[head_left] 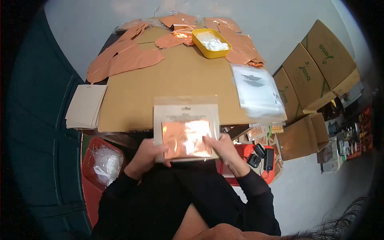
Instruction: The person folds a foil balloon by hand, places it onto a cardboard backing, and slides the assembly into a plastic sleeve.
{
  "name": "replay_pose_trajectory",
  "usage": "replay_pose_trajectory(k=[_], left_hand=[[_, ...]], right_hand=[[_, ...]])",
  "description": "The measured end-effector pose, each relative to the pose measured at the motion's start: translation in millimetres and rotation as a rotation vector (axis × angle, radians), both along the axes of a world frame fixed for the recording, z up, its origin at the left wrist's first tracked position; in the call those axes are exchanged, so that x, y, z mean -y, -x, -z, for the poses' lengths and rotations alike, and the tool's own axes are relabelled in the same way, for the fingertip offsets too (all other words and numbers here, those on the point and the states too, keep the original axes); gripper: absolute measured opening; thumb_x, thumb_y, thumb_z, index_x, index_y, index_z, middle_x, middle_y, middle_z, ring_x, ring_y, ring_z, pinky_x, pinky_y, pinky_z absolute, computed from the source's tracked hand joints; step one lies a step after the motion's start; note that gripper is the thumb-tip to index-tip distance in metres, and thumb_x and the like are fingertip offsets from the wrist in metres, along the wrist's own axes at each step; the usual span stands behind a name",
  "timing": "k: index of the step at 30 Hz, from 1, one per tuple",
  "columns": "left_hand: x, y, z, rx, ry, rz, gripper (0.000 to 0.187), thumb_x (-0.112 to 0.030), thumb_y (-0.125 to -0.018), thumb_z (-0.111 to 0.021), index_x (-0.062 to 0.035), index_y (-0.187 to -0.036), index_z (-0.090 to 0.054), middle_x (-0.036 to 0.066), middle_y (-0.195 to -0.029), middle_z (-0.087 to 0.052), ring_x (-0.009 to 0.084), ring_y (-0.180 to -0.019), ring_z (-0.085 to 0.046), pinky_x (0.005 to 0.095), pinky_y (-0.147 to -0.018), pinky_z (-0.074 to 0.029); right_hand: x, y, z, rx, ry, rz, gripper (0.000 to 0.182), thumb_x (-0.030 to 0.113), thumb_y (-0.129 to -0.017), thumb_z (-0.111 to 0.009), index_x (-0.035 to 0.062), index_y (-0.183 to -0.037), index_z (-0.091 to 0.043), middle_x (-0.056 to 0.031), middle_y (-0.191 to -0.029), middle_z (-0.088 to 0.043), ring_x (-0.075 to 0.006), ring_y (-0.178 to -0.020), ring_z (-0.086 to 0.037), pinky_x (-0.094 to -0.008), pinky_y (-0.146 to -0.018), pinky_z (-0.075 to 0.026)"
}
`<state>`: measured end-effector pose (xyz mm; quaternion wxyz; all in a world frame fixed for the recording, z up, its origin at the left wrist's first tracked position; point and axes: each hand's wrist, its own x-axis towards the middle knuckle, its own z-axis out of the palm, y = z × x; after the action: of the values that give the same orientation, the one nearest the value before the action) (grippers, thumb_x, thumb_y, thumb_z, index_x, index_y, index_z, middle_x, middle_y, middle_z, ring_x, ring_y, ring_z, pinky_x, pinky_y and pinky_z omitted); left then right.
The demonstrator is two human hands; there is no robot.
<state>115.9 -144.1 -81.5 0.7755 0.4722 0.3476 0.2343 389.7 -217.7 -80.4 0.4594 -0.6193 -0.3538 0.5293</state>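
A clear plastic bag holds a pale backing card and a folded, shiny copper-coloured foil piece. The package is tilted toward me over the table's front edge. My left hand grips its lower left side, with the thumb on the front. On the right side, my right hand has its thumb pressed on the foil and its fingers behind, mostly hidden. Small print runs across the card above the foil, too small to read.
Copper-coloured foil shapes lie along the table's back and left. A yellow tub holds white material. Pale cards are stacked left, printed clear bags right. A red basket, cardboard boxes and a red stool stand around.
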Motion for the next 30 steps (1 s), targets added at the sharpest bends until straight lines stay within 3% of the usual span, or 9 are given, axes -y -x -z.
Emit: replay_pose_trajectory(k=[2,3,7,10,15,18,21,27,30], left_hand=[[-10.7,-13.6,-3.5,0.146,0.033,-0.096,0.028,-0.015,-0.088,-0.063,0.0102,-0.1,-0.06,0.014,-0.08,-0.065,0.0193,-0.061,-0.064,0.0314,-0.047,-0.055],[-15.9,-18.6,0.3,0.194,0.029,-0.143,0.027,-0.015,-0.089,-0.063,0.0102,-0.098,-0.06,0.015,-0.08,-0.065,0.0205,-0.053,-0.062,0.029,-0.044,-0.053],[-23.6,-26.5,-4.1,0.238,0.048,-0.187,0.022,-0.017,-0.092,-0.061,0.0051,-0.093,-0.06,0.013,-0.073,-0.064,0.02,-0.049,-0.062,0.0277,-0.044,-0.051],[-22.0,-30.1,-3.9,0.222,0.038,-0.195,0.024,-0.02,-0.093,-0.061,0.0041,-0.093,-0.061,0.013,-0.072,-0.065,0.0194,-0.048,-0.062,0.027,-0.044,-0.051],[-13.4,-30.1,-17.5,0.077,0.069,-0.269,0.031,-0.028,-0.093,-0.063,0.0028,-0.09,-0.063,0.011,-0.069,-0.065,0.0176,-0.046,-0.06,0.026,-0.043,-0.049],[-19.5,-3.0,-26.8,-0.49,-0.149,-0.178,0.032,-0.029,-0.09,-0.068,0.0017,-0.082,-0.063,0.011,-0.067,-0.065,0.0211,-0.043,-0.058,0.0298,-0.041,-0.045],[0.5,6.4,-41.2,-0.923,-1.215,-0.343,0.031,-0.027,-0.083,-0.074,-0.0012,-0.073,-0.061,0.011,-0.063,-0.06,0.0262,-0.045,-0.056,0.0345,-0.044,-0.043],[-2.0,-40.9,-71.9,-0.568,-1.648,-0.104,0.036,-0.022,-0.069,-0.078,-0.0017,-0.089,-0.056,0.015,-0.091,-0.057,0.0329,-0.089,-0.057,0.0407,-0.078,-0.045],[-15.2,-71.1,-71.8,-0.407,-1.74,0.077,0.048,-0.022,-0.066,-0.077,0.001,-0.1,-0.053,0.019,-0.105,-0.052,0.0355,-0.102,-0.051,0.044,-0.09,-0.04]], right_hand=[[-11.6,-1.9,-15.8,-0.355,-0.01,0.063,0.037,0.033,-0.097,-0.057,-0.0033,-0.094,-0.066,-0.0084,-0.078,-0.067,-0.0139,-0.066,-0.064,-0.0269,-0.056,-0.049],[-13.6,-8.3,-8.9,-0.433,-0.072,0.029,0.054,0.043,-0.101,-0.039,-0.0057,-0.099,-0.063,-0.0134,-0.077,-0.068,-0.0205,-0.066,-0.067,-0.0298,-0.057,-0.051],[-6.9,-14.3,19.5,-0.757,-0.25,-0.074,0.068,0.049,-0.101,-0.025,-0.0085,-0.101,-0.062,-0.021,-0.088,-0.069,-0.0272,-0.072,-0.067,-0.0318,-0.066,-0.051],[4.0,-3.3,45.8,-0.758,-0.315,-0.113,0.067,0.046,-0.1,-0.027,-0.011,-0.105,-0.061,-0.0244,-0.099,-0.069,-0.029,-0.077,-0.067,-0.0325,-0.067,-0.051],[6.2,15.2,36.8,-0.683,-0.327,-0.186,0.029,0.016,-0.098,-0.049,-0.008,-0.111,-0.061,-0.0242,-0.118,-0.064,-0.0212,-0.082,-0.067,-0.0302,-0.073,-0.053],[5.3,18.4,47.7,-0.623,-0.373,-0.195,0.037,0.024,-0.099,-0.052,-0.0084,-0.115,-0.059,-0.0239,-0.117,-0.064,-0.0222,-0.081,-0.066,-0.0343,-0.076,-0.054],[6.7,22.0,48.0,-0.591,-0.4,-0.174,0.036,0.025,-0.1,-0.05,-0.0067,-0.113,-0.061,-0.0232,-0.116,-0.065,-0.021,-0.08,-0.066,-0.0341,-0.076,-0.054],[4.1,29.3,50.3,-0.606,-0.425,-0.14,0.03,0.018,-0.102,-0.044,-0.006,-0.106,-0.061,-0.0248,-0.117,-0.064,-0.0185,-0.076,-0.065,-0.0283,-0.07,-0.051],[3.7,32.8,51.3,-0.565,-0.423,-0.096,0.03,0.018,-0.102,-0.045,-0.0054,-0.101,-0.063,-0.0212,-0.104,-0.069,-0.0184,-0.073,-0.064,-0.0277,-0.067,-0.05]])
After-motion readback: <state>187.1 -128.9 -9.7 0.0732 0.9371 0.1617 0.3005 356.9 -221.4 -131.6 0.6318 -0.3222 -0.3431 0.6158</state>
